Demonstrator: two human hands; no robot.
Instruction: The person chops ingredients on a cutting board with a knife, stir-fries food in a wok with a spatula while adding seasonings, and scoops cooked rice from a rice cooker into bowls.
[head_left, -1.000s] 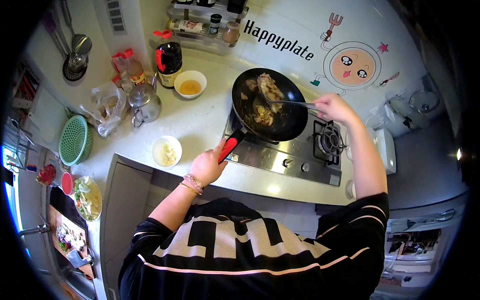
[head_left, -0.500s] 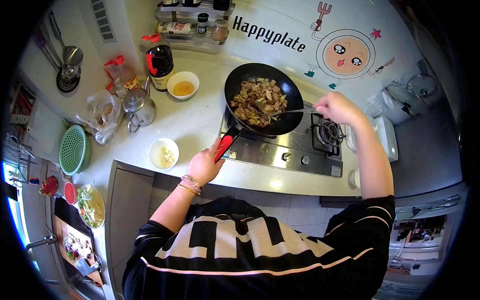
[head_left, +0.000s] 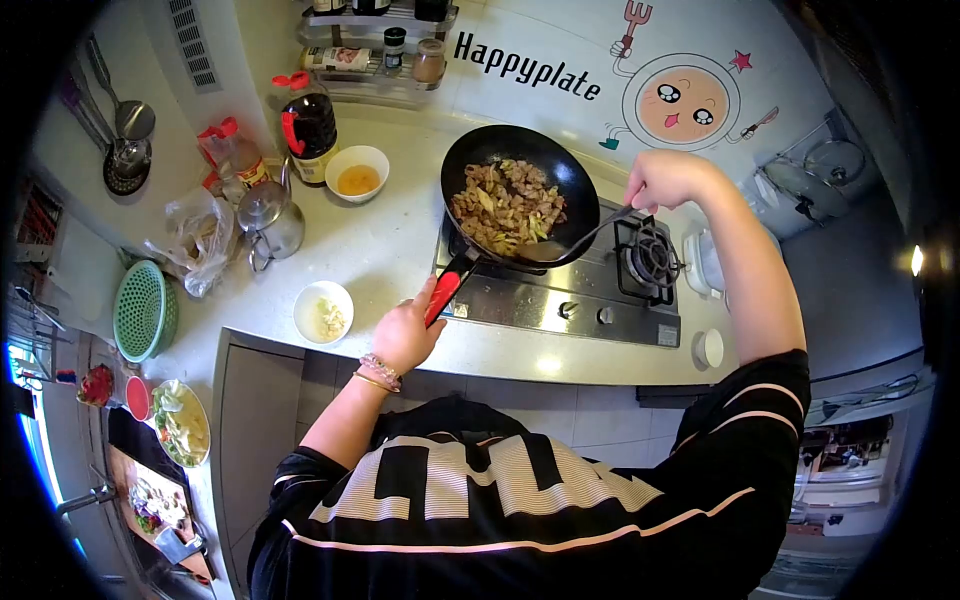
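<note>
A black wok (head_left: 575,205) stands over the left burner of the gas stove (head_left: 530,318), with browned meat pieces (head_left: 508,203) inside. My left hand (head_left: 405,333) is wrapped round its red and black handle (head_left: 447,289). From the right, my right hand (head_left: 672,182) grips the upper end of a metal spatula (head_left: 597,233). The spatula's blade rests low in the wok, at the near edge of the meat. Left of the handle, a white bowl of chopped garlic (head_left: 323,312) sits on the counter. Behind it is a bowl of yellow-orange liquid (head_left: 358,175).
A dark sauce bottle (head_left: 309,130), a metal pot (head_left: 272,222) and a plastic bag (head_left: 199,238) stand at the back left. A green basket (head_left: 145,311) and a plate of cut vegetables (head_left: 183,423) lie further left. The bare right burner (head_left: 652,260) is beside the wok.
The spatula has moved from the middle of the meat to the wok's near side, its handle now steeper. The meat has shifted. My left hand stays on the handle.
</note>
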